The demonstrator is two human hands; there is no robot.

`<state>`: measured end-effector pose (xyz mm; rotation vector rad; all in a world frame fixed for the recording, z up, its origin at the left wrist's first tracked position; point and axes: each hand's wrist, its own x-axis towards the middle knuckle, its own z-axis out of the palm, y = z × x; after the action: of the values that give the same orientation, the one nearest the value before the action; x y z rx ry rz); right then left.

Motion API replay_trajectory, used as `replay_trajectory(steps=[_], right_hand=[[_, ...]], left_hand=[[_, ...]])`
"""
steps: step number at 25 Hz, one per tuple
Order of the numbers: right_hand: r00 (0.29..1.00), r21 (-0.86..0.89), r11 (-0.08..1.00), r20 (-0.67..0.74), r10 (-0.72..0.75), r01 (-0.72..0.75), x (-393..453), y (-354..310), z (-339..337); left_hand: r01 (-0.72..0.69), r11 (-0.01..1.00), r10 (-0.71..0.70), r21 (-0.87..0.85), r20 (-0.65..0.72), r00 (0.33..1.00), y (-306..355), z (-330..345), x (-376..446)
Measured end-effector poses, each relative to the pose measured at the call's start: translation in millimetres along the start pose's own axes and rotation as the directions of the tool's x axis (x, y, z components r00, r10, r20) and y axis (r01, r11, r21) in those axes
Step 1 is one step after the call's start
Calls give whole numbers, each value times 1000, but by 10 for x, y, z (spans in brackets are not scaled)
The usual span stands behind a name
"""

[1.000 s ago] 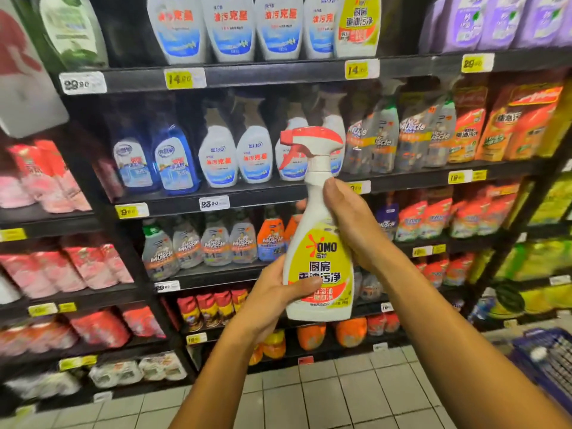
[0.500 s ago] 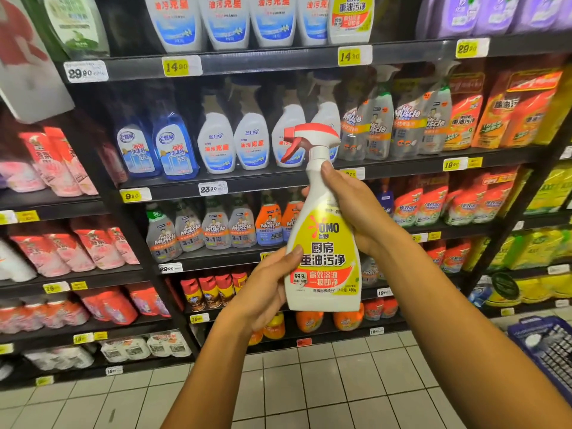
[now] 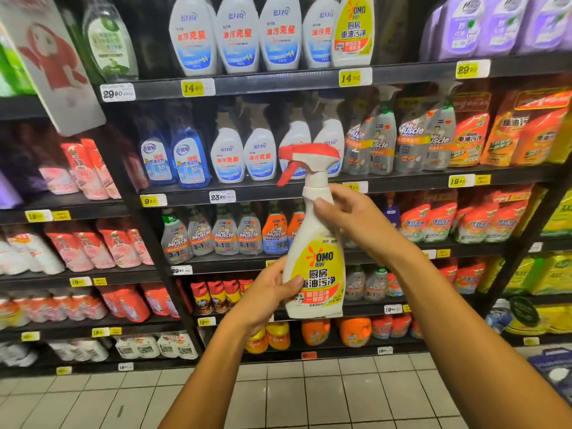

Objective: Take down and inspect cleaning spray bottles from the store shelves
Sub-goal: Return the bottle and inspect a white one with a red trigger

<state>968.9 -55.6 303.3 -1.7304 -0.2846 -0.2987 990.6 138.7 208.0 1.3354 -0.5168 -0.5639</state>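
Note:
I hold a white OMO spray bottle (image 3: 315, 264) with a yellow label and a red trigger head upright in front of the shelves. My left hand (image 3: 266, 292) grips its lower body from the left, thumb across the label. My right hand (image 3: 349, 218) wraps the neck and upper shoulder from the right. The label faces me. A second OMO bottle (image 3: 353, 29) stands on the top shelf.
Black store shelves (image 3: 278, 85) carry rows of white and blue spray bottles (image 3: 244, 153), grey Mr Muscle sprays (image 3: 411, 140), orange refill pouches (image 3: 526, 131) and yellow price tags. White floor tiles (image 3: 294, 394) lie below. A blue basket (image 3: 554, 373) sits at the lower right.
The view has tilted slightly, so the shelves sit a little higher in frame. The bottle stays upright in both hands, with my left thumb now lower on the label.

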Motion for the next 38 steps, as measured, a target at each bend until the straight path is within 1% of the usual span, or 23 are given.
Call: replay_trajectory(steps=[2,4,5,6,8,10,13,15,16,18,20,21,23,24,26,27,28,30,32,34,35,38], right_hand=[[999,-49,997,10,-53,54,-85,41,-10],[997,-65,995,5,-80,80,-170,87,12],[996,-61,994,5,-89,89,-212,110,29],[995,-61,993,11,-100,100,-251,139,40],[990,-92,986,51,-132,136,-335,175,65],[978,-192,961,101,-185,201,-422,179,100],[950,-332,890,140,-280,311,-495,202,210],[925,-373,846,135,-356,380,-496,261,254],[919,-381,837,128,-373,393,-497,290,275],[923,-358,852,112,-368,383,-508,325,359],[937,-346,872,100,-334,347,-525,341,483],[943,-347,877,95,-320,332,-526,357,553],[943,-348,877,99,-316,331,-511,396,675],[943,-350,876,99,-318,332,-498,405,713],[948,-325,892,83,-306,316,-448,387,804],[955,-303,906,69,-288,295,-414,366,836],[963,-283,921,43,-265,266,-375,344,859],[976,-212,955,-27,-216,206,-272,297,868],[982,-67,984,-82,-173,168,-170,276,847],[979,39,989,-152,-135,143,-107,269,855],[976,89,988,-185,-111,129,-86,269,874],[950,178,983,-311,20,38,-30,321,954]], left_hand=[[3,997,-3,73,-4,1000,-78,-7,-16],[-5,974,9,228,-16,1000,-142,0,-30],[-15,946,28,324,-36,999,-180,1,-27],[-22,916,54,400,-69,996,-213,5,-14],[-33,882,124,471,-164,979,-268,-16,34],[-65,864,220,498,-259,940,-311,-57,85],[-108,804,381,584,-368,848,-382,-101,172],[-68,731,477,679,-436,763,-412,-116,233],[-38,700,500,714,-451,739,-438,-152,274],[29,671,496,741,-477,726,-498,-277,310],[39,700,470,713,-501,727,-549,-381,291],[10,726,465,687,-502,729,-559,-426,266],[-55,742,493,668,-488,720,-568,-531,191],[-59,745,488,665,-483,727,-559,-587,172],[-11,751,441,660,-488,754,-513,-722,157],[-11,782,396,623,-484,781,-488,-772,129],[-42,829,345,558,-451,823,-459,-797,72],[-99,904,251,415,-330,910,-392,-825,-87],[-66,952,145,299,-248,958,-371,-866,-231],[-41,982,73,183,-174,982,-371,-880,-351],[-32,992,52,125,-160,986,-373,-872,-394],[-57,998,52,-31,-151,987,-375,-816,-471]])
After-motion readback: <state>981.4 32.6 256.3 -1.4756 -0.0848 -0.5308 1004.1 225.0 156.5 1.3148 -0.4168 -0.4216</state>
